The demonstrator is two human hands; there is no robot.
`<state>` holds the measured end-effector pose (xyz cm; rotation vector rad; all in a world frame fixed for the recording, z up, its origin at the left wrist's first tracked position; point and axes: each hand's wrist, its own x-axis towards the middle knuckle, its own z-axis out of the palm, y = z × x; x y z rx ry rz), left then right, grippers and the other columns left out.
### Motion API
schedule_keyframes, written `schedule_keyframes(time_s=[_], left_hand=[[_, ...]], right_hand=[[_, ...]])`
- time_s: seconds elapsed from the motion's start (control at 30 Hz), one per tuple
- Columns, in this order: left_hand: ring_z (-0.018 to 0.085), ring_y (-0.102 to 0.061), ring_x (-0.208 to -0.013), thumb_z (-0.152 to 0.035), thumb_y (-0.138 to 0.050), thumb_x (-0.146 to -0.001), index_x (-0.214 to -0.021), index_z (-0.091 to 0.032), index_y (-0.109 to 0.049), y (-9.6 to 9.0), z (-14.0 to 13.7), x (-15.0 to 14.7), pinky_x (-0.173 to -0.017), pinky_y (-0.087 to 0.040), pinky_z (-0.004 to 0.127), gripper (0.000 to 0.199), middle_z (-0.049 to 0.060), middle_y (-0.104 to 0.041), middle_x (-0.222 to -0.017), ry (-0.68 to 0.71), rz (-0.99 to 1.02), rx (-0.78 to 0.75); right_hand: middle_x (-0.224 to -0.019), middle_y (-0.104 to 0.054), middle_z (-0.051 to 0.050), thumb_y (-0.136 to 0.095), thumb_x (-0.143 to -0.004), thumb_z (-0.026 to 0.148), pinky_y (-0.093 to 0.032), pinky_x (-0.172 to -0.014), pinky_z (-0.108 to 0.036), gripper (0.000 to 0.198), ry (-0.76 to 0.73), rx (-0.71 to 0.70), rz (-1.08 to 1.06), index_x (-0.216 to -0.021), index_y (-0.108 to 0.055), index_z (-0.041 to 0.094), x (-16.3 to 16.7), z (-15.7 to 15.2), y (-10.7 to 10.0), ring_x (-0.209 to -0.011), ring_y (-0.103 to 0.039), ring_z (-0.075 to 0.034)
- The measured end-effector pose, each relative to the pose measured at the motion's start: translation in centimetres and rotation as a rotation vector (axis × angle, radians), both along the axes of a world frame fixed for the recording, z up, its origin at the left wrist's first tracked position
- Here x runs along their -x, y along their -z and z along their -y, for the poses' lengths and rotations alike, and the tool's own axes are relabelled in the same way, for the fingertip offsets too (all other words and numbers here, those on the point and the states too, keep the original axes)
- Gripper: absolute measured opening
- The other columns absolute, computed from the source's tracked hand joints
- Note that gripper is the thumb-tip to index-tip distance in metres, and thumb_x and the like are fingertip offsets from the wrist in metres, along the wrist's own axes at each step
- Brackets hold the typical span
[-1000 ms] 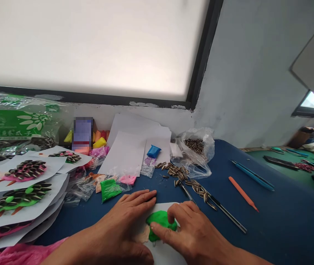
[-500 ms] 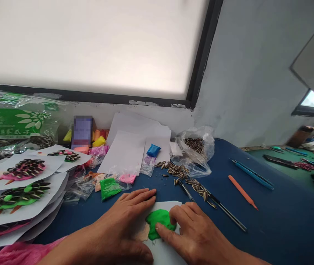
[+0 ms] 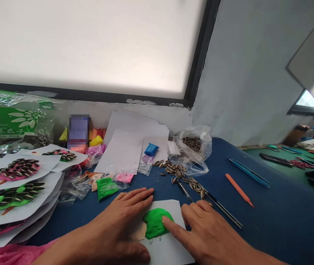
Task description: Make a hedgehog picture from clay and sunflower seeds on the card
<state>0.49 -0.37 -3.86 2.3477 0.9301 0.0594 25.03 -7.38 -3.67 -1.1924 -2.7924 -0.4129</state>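
Observation:
A flattened lump of bright green modelling clay (image 3: 156, 223) is stuck on a small white paper sheet (image 3: 170, 250). Touching its left side is a patch of pale peach clay (image 3: 139, 233), partly covered by my fingers. Short pen-drawn legs show below the green. My left hand (image 3: 118, 222) lies open along the sheet's left side, fingers stretched out and holding nothing. With the index fingertip of my right hand (image 3: 205, 232) I press the right part of the green clay. The other fingers of that hand are bent, with nothing seen in them.
Finished seed-and-clay hedgehog pictures (image 3: 21, 197) are stacked at left. Behind my hands lie a green clay packet (image 3: 106, 188), blank paper (image 3: 121, 151), loose sunflower seeds (image 3: 173, 168) and a seed bag (image 3: 192, 145). Pens (image 3: 223, 209) and an orange clay tool (image 3: 239, 189) lie right.
My right index finger has moved from the green clay's lower middle to its right part, and that hand has shifted right. The clay's edge looks rounder. My left hand stays on the sheet.

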Motion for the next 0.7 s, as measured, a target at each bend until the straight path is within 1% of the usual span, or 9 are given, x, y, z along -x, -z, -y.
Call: schedule_keyframes(time_s=[0.07,0.2,0.4,0.53,0.63,0.7], left_hand=[[0.039,-0.017,-0.145,-0.055,-0.075,-0.072,-0.149,-0.028,-0.031,0.0,-0.1,0.0,-0.115,-0.016,0.064,0.093,0.007,-0.021,-0.159,-0.001,-0.006,0.000],[0.040,-0.018,-0.145,-0.055,-0.076,-0.070,-0.148,-0.029,-0.033,0.2,-0.2,-0.1,-0.114,-0.016,0.066,0.093,0.007,-0.023,-0.159,-0.005,0.013,-0.001],[0.039,-0.017,-0.145,-0.053,-0.076,-0.071,-0.149,-0.026,-0.033,-0.4,0.0,-0.3,-0.114,-0.017,0.063,0.093,0.007,-0.021,-0.159,-0.008,-0.032,0.012],[0.039,-0.017,-0.145,-0.052,-0.075,-0.072,-0.149,-0.026,-0.032,-0.8,0.1,-0.4,-0.114,-0.018,0.064,0.092,0.007,-0.021,-0.159,-0.012,-0.042,0.023],[0.037,-0.015,-0.146,-0.051,-0.073,-0.074,-0.150,-0.025,-0.029,-0.9,0.3,-0.4,-0.115,-0.015,0.061,0.092,0.006,-0.018,-0.160,0.000,-0.080,0.014],[0.036,-0.015,-0.146,-0.051,-0.072,-0.075,-0.150,-0.026,-0.028,-1.1,0.4,-0.4,-0.116,-0.015,0.060,0.091,0.005,-0.018,-0.160,-0.007,-0.078,0.012]], right_hand=[[-0.076,-0.058,-0.006,-0.053,-0.087,0.051,-0.030,-0.060,-0.033,0.053,-0.009,-0.046,0.023,-0.131,-0.052,0.021,-0.1,0.2,0.2,-0.061,-0.049,-0.021],[-0.073,-0.058,-0.004,-0.053,-0.089,0.036,-0.029,-0.060,-0.033,0.042,0.010,-0.127,0.045,-0.129,-0.053,0.023,0.0,0.4,0.6,-0.060,-0.050,-0.020],[-0.072,-0.057,-0.002,-0.049,-0.093,0.026,-0.027,-0.059,-0.032,0.033,-0.011,-0.138,0.025,-0.126,-0.053,0.026,0.1,0.6,0.5,-0.058,-0.049,-0.019],[-0.070,-0.057,-0.002,-0.048,-0.095,0.025,-0.026,-0.059,-0.033,0.025,-0.017,-0.150,0.026,-0.118,-0.057,0.025,-0.1,0.7,0.4,-0.058,-0.049,-0.019],[-0.070,-0.057,-0.002,-0.047,-0.096,0.030,-0.026,-0.059,-0.033,0.026,-0.026,-0.146,0.023,-0.121,-0.055,0.026,-0.2,0.8,0.2,-0.058,-0.049,-0.019],[-0.070,-0.057,-0.002,-0.047,-0.097,0.030,-0.025,-0.059,-0.033,0.027,-0.030,-0.138,0.031,-0.122,-0.054,0.026,-0.3,0.7,0.0,-0.058,-0.049,-0.019]])
